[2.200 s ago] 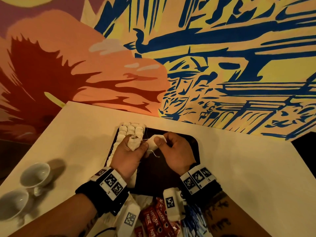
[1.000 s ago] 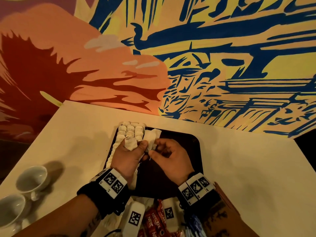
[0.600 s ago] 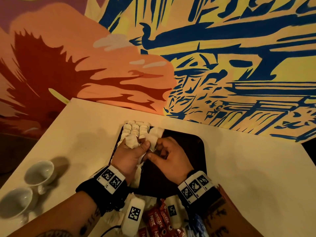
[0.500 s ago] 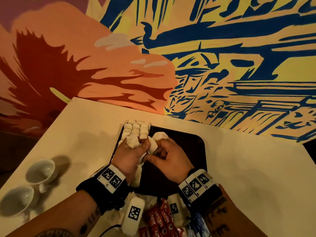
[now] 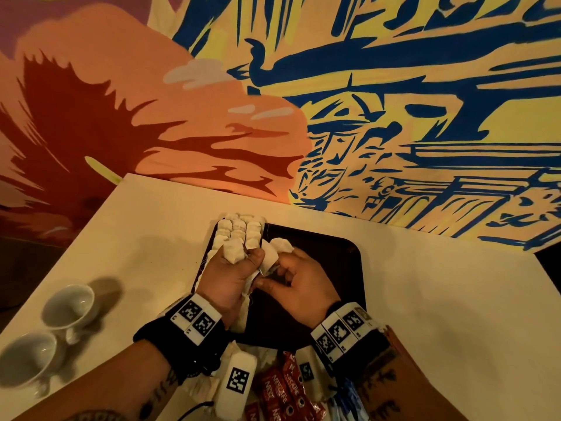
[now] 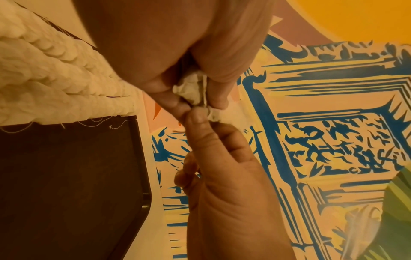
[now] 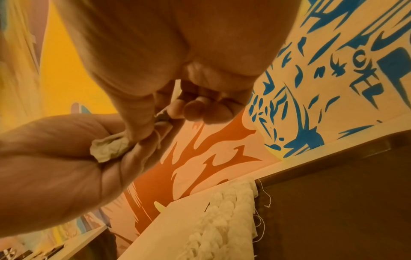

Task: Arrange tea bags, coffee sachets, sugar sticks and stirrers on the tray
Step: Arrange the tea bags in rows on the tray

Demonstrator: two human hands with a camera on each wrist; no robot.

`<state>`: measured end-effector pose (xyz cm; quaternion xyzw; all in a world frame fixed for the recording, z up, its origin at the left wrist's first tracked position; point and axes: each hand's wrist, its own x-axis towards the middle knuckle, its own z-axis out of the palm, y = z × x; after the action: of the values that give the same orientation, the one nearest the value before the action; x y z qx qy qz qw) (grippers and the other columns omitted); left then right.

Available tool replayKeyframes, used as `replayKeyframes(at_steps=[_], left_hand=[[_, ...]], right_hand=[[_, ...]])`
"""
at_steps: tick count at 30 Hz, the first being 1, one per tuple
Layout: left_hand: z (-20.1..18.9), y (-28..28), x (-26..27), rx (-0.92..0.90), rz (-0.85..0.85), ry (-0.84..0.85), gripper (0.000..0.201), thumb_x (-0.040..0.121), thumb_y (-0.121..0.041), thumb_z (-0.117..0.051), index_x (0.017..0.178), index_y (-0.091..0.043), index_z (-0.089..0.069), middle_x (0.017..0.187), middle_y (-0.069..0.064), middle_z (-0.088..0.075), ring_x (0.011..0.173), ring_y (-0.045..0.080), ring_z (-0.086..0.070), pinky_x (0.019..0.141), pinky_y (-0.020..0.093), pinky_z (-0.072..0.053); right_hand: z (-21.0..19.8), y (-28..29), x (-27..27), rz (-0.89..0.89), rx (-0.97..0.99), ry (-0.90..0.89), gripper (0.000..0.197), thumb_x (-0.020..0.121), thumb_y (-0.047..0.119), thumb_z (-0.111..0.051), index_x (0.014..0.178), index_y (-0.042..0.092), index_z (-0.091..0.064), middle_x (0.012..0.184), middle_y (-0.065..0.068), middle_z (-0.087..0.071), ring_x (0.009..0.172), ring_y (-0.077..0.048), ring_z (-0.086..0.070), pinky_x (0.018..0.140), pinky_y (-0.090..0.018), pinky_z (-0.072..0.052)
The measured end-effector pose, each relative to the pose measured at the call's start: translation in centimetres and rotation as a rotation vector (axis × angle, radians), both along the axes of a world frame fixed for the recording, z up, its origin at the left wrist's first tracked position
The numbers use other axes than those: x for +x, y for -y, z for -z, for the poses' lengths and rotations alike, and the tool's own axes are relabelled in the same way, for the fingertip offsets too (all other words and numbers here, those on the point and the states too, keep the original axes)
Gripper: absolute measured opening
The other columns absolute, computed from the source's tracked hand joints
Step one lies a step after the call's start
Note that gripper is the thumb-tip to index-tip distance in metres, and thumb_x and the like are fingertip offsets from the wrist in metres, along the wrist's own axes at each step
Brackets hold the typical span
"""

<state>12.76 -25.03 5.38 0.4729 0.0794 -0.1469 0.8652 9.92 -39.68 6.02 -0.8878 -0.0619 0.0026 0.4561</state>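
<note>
Black tray (image 5: pixel 349 287), near edge hidden by wrists, carries 3 rows of tea bags (image 5: pixel 239 235) along its left side. Left hand (image 5: pixel 226 279) clutches several tea bags; right hand (image 5: pixel 303 284) pinches 1 tea bag's (image 5: pixel 277 250) thread, barely discernible.

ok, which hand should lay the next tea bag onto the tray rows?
Right, probably. The right hand pinches one loose tea bag over the bare tray, beside the rows. The left hand grips a bunch of bags, so it suits feeding.
</note>
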Motion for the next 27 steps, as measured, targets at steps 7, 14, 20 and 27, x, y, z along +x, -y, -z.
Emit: replayKeyframes(at_steps=[7, 14, 20, 27], left_hand=[[-0.2, -0.5, -0.1, 0.043, 0.031, 0.011, 0.014, 0.081, 0.002, -0.068, 0.093, -0.005, -0.069, 0.092, 0.026, -0.065, 0.082, 0.035, -0.061, 0.067, 0.036, -0.051], [-1.0, -0.9, -0.7, 0.035, 0.118, 0.044, 0.031, 0.099, -0.002, -0.048, 0.083, -0.008, -0.075, 0.048, 0.007, -0.058, 0.045, 0.014, -0.058, 0.061, 0.031, -0.053], [-1.1, -1.8, -1.3, 0.197, 0.244, 0.270, 0.041, 0.064, -0.007, -0.082, 0.101, -0.022, -0.073, 0.119, 0.011, -0.071, 0.115, 0.027, -0.066, 0.097, 0.045, -0.053], [-0.8, -2.4, -1.0, 0.357, 0.194, 0.461, 0.037, 0.061, -0.021, -0.084, 0.057, -0.031, -0.048, 0.081, 0.006, -0.073, 0.099, 0.020, -0.066, 0.089, 0.034, -0.051]], right_hand=[[-0.3, 0.4, 0.2, -0.044, -0.130, -0.015, 0.023, 0.081, 0.031, -0.079, 0.084, 0.033, -0.056, 0.090, 0.014, -0.050, 0.077, -0.002, -0.053, 0.070, -0.019, -0.045], [-0.3, 0.7, -0.2, 0.030, 0.077, -0.044, 0.027, 0.075, 0.026, -0.086, 0.072, 0.032, -0.059, 0.077, 0.010, -0.058, 0.063, -0.003, -0.052, 0.060, -0.020, -0.043], [0.0, 1.2, -0.4, 0.028, 0.180, -0.116, 0.025, 0.067, 0.032, -0.088, 0.080, 0.037, -0.066, 0.081, 0.003, -0.071, 0.072, -0.027, -0.066, 0.070, -0.043, -0.057], [-1.4, 2.3, -0.6, 0.006, 0.226, -0.132, 0.016, 0.083, 0.025, -0.069, 0.098, 0.029, -0.073, 0.099, 0.005, -0.074, 0.090, -0.012, -0.069, 0.079, -0.027, -0.056]])
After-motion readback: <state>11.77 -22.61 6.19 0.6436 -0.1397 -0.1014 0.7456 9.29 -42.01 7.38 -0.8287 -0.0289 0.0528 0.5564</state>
